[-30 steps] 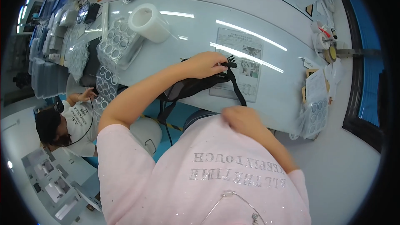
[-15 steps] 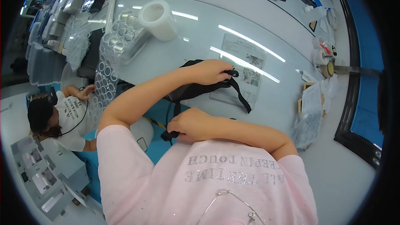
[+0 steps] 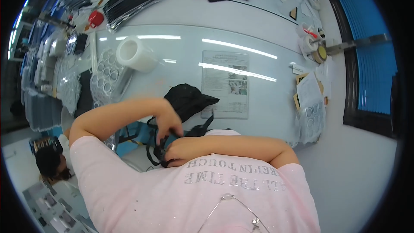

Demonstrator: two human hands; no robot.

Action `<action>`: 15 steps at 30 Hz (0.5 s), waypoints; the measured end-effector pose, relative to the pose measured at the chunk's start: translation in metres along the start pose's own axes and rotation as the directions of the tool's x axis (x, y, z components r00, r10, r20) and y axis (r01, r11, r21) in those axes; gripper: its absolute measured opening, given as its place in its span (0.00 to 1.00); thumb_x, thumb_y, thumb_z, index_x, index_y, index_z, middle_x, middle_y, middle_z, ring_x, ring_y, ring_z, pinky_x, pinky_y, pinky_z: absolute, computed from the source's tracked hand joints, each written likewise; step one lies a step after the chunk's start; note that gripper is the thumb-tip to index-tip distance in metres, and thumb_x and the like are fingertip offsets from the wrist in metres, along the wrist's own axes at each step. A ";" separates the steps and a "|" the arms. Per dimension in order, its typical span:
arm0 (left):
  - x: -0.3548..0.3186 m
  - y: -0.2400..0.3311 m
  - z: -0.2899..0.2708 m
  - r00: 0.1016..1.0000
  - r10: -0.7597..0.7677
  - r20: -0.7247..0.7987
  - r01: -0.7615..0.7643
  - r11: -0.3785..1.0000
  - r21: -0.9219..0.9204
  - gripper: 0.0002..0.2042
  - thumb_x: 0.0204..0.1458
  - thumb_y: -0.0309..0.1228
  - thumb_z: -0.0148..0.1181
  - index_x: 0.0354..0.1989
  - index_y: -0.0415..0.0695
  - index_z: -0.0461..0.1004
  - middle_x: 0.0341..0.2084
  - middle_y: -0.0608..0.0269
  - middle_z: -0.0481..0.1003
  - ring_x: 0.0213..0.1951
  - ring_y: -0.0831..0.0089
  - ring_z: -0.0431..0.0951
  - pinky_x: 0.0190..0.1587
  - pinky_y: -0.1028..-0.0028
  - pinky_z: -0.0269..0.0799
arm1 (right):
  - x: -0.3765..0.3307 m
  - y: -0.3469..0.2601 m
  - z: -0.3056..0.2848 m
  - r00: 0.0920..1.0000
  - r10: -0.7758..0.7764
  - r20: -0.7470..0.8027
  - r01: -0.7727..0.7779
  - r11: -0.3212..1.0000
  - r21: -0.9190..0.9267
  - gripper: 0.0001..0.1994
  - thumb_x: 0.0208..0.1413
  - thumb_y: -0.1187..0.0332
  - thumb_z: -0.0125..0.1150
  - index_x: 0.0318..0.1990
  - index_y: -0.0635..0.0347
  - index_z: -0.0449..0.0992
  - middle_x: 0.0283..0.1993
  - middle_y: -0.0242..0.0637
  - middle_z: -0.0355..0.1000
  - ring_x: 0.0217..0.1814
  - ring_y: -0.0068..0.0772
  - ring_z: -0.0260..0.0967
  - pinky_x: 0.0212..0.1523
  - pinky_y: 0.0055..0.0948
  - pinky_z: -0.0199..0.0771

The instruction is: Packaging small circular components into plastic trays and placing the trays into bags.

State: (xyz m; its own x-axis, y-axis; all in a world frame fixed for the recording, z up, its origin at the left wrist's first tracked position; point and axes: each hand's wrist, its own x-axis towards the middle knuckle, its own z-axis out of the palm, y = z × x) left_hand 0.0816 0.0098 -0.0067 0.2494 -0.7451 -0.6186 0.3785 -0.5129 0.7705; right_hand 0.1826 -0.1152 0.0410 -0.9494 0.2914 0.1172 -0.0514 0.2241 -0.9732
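A black fabric piece with straps, like a small bag, lies partly on the near table edge and hangs down in front of me. Its exact kind cannot be made out. My left hand bends down over the edge, slightly smeared, its fingertips closed at a black strap. Just below and close to it, my right hand is held against my body, its fingers wrapped around the same strap; its fingertips are partly hidden. Another black strap end sticks up near the table edge.
A printed sheet lies on the glossy table, right of the bag. At left stand a clear film roll and bubble wrap. Black packets lie at the back. Tape rolls sit at right. A co-worker is at lower left.
My left hand has let go of the strap end over the table and come down beside my right hand. The bag now lies bunched at the table edge. My view has turned.
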 end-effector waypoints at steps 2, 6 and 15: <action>0.018 -0.001 0.017 0.991 -0.023 0.133 -0.003 0.981 0.196 0.38 0.28 0.51 0.74 0.54 0.57 0.70 0.41 0.67 0.77 0.43 0.67 0.76 0.46 0.58 0.62 | -0.002 0.003 -0.004 0.997 -0.001 -0.078 -0.002 0.999 -0.034 0.11 0.54 0.64 0.54 0.32 0.64 0.75 0.29 0.49 0.72 0.32 0.52 0.70 0.34 0.42 0.69; 0.017 0.020 0.028 0.975 -0.134 0.177 0.088 0.965 0.246 0.34 0.30 0.51 0.73 0.50 0.57 0.73 0.43 0.66 0.77 0.45 0.64 0.76 0.46 0.60 0.64 | -0.013 0.011 -0.006 0.985 0.069 -0.161 -0.064 0.997 0.031 0.11 0.53 0.63 0.56 0.36 0.61 0.78 0.31 0.46 0.75 0.33 0.48 0.71 0.34 0.39 0.70; 0.025 0.024 0.059 0.974 -0.221 -0.050 0.225 0.913 0.341 0.11 0.45 0.43 0.58 0.28 0.52 0.80 0.28 0.63 0.79 0.32 0.61 0.79 0.31 0.62 0.71 | -0.126 -0.008 0.000 0.389 0.711 -0.585 -0.880 0.475 -0.007 0.10 0.52 0.67 0.52 0.36 0.63 0.74 0.35 0.47 0.74 0.38 0.49 0.73 0.40 0.42 0.72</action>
State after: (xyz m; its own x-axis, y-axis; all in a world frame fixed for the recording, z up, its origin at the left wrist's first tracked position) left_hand 0.0440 -0.0464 0.0056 0.2042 -0.5907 -0.7807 0.0977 -0.7812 0.6166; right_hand 0.3023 -0.1538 0.0340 -0.2241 0.8171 -0.5311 0.8135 -0.1433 -0.5637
